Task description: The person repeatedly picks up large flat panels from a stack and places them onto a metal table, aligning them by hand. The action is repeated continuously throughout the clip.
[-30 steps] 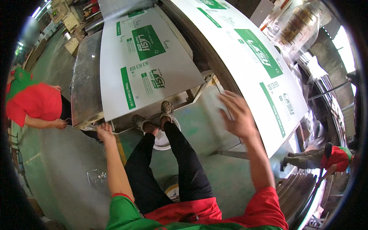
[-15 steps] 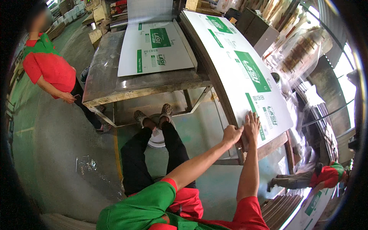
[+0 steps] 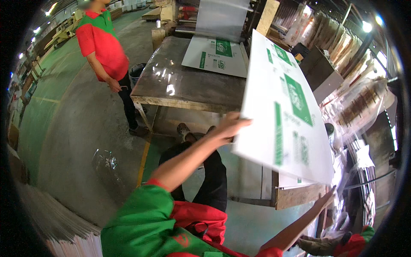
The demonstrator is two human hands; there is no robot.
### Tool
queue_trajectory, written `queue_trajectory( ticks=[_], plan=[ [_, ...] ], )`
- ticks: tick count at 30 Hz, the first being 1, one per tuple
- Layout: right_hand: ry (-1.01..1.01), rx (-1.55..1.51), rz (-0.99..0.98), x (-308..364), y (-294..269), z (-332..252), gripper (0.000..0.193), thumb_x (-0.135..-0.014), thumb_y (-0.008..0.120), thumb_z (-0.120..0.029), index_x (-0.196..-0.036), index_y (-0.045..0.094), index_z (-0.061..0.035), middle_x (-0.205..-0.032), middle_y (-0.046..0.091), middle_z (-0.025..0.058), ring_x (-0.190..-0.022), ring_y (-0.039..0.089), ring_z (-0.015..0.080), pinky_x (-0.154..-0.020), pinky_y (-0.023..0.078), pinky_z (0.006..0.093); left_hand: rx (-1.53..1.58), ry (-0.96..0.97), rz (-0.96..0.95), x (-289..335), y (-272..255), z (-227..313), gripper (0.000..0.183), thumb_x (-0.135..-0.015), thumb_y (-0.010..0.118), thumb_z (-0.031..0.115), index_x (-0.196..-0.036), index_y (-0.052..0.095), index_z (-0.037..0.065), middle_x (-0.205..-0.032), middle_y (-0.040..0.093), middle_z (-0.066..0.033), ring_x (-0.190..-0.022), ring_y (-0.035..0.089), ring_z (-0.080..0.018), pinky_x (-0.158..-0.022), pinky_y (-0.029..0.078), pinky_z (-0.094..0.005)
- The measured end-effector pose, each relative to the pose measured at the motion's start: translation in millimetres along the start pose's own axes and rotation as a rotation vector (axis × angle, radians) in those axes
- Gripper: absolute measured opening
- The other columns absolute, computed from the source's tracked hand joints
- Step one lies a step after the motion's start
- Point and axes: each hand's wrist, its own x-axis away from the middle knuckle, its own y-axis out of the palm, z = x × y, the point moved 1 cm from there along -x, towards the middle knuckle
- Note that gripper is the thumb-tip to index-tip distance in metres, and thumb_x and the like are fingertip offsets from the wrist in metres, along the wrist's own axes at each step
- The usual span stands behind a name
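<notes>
A large white sheet (image 3: pixel 261 141) with green print is raised and tilted over the right-hand table, slightly blurred by motion. My left hand (image 3: pixel 232 127) is closed around its left edge, near the front corner. At the sheet's near right corner is my right hand (image 3: pixel 326 198), gripping the edge, its fingers partly hidden and smeared. Below the raised sheet, more white sheets (image 3: pixel 291 181) lie on the wooden-edged table (image 3: pixel 299 196). A similar printed sheet (image 3: pixel 214 55) lies flat on the metal-topped table (image 3: pixel 188 88) ahead, under a hanging translucent sheet (image 3: pixel 222 19).
A person (image 3: pixel 102 47) in a red and green shirt stands left of the metal-topped table, beside a dark bucket (image 3: pixel 136 70). Another person (image 3: pixel 346 246) is at the lower right. Stacked sheets (image 3: pixel 72 231) are at lower left, and plastic-wrapped rolls (image 3: pixel 359 103) stand at right.
The top printed sheet has come up off the right-hand table, baring sheets beneath. My left hand has moved forward and left along its edge, my right hand to its near right corner. My view has turned left.
</notes>
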Motion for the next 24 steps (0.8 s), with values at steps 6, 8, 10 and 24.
queue_trajectory(
  ticks=[6, 8, 10, 24],
  plan=[
    [0.354, 0.024, -0.428, 139.6, -2.7, 46.0, 0.034, -0.092, 0.065, -0.022, -0.115, 0.066, 0.0031, -0.092, 0.067, 0.0071, -0.079, 0.063, 0.0174, -0.07, 0.052, 0.0312, -0.507, -0.22, 0.264, 215.7, -131.7, 27.7, 0.037, -0.094, 0.064, 0.033, -0.109, 0.069, 0.0, -0.095, 0.069, -0.0042, -0.087, 0.062, -0.0111, -0.078, 0.049, -0.029],
    [0.417, 0.178, -0.65, 173.9, 2.9, 31.2, 0.041, -0.091, 0.067, -0.022, -0.124, 0.063, 0.0032, -0.096, 0.066, 0.0072, -0.082, 0.061, 0.0162, -0.072, 0.051, 0.0303, -0.528, -0.295, 0.406, 254.0, -164.1, 36.0, 0.04, -0.097, 0.06, 0.037, -0.111, 0.069, 0.0, -0.096, 0.07, -0.0036, -0.089, 0.063, -0.0114, -0.078, 0.051, -0.0286],
    [0.443, 0.098, -0.765, 201.8, 7.9, 13.5, 0.044, -0.092, 0.065, -0.019, -0.13, 0.06, 0.0012, -0.098, 0.066, 0.0072, -0.082, 0.06, 0.0146, -0.072, 0.051, 0.0295, -0.461, -0.343, 0.442, 287.0, -189.4, 27.1, 0.052, -0.096, 0.06, 0.042, -0.124, 0.06, -0.001, -0.11, 0.067, -0.01, -0.097, 0.063, -0.0172, -0.084, 0.051, -0.0331],
    [0.537, 0.321, -0.924, 293.0, 4.9, 83.2, 0.047, -0.099, 0.058, -0.02, -0.143, 0.051, -0.0053, -0.115, 0.061, 0.0095, -0.096, 0.054, 0.0145, -0.082, 0.042, 0.0294, -0.138, -0.348, 0.799, 405.1, -203.8, -90.9, 0.055, -0.093, 0.063, 0.025, -0.138, 0.046, -0.002, -0.127, 0.059, -0.0139, -0.114, 0.057, -0.0234, -0.098, 0.044, -0.0357]
  ],
)
